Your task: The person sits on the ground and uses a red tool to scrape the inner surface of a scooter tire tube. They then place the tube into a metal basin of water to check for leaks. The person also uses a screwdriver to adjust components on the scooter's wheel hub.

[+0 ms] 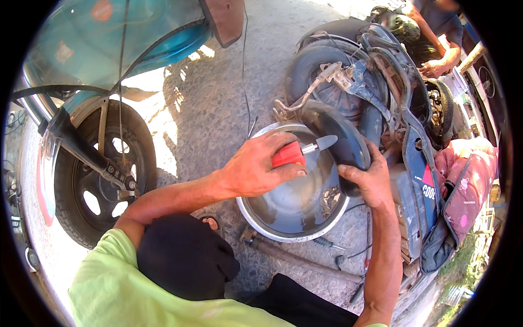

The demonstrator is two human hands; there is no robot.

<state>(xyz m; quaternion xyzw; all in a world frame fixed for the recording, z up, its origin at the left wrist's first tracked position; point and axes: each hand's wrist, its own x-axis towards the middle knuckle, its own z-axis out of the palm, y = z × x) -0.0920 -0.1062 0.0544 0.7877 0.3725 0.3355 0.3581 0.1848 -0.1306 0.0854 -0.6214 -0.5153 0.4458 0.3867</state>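
My left hand (251, 166) is closed round a red handheld rotary tool (289, 155). Its metal shaft ends in a grey cone-shaped grinding tip (327, 142), which reaches across to a black inner tube (339, 131) and overlaps it in the view; whether they touch I cannot tell. Gripping the tube's near end is my right hand (371, 177), thumb on the upper side and fingers behind. Under both hands stands a round metal basin (286, 235) with a wet-looking bottom. The tube runs back over the basin toward a wheel (305, 73) at the right.
A partly dismantled motorcycle frame (406, 103) stands at the right, a pink jacket (471, 188) beside it. Another person's hand (434, 68) shows at the far right. A vehicle's front wheel (81, 174) is at left. Near the basin lie a screwdriver (326, 242) and a metal pipe (299, 262).
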